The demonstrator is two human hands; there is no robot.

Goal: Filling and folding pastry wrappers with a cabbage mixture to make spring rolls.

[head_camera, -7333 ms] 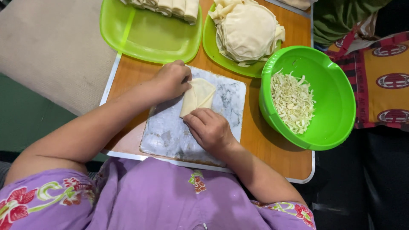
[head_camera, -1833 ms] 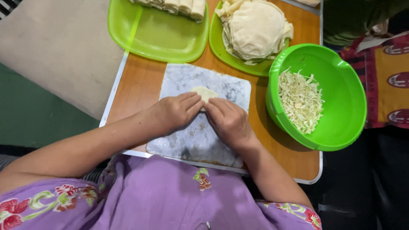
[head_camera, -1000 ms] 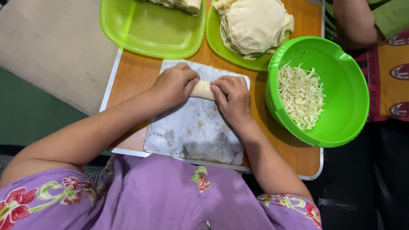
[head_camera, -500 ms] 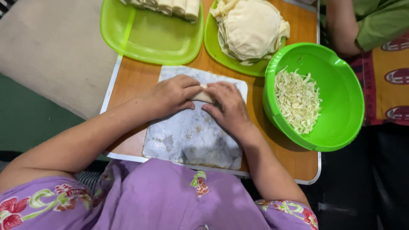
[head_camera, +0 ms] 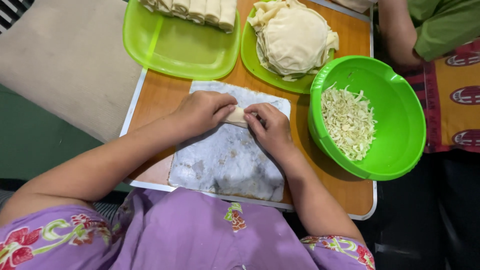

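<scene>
Wrapper roll point(head_camera: 237, 116), rolling step, on marble board point(head_camera: 227, 160).
Left hand point(head_camera: 200, 112), right hand point(head_camera: 270, 127): fingers closed on the roll; next, likely firm pressure to seal it.

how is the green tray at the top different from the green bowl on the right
The green tray is flat, squarish and pale lime; the green bowl is deep, round and a stronger green. The tray holds a row of finished rolls along its far edge, with most of it bare; the bowl holds shredded cabbage. Both are green plastic and sit on the wooden table.
</scene>
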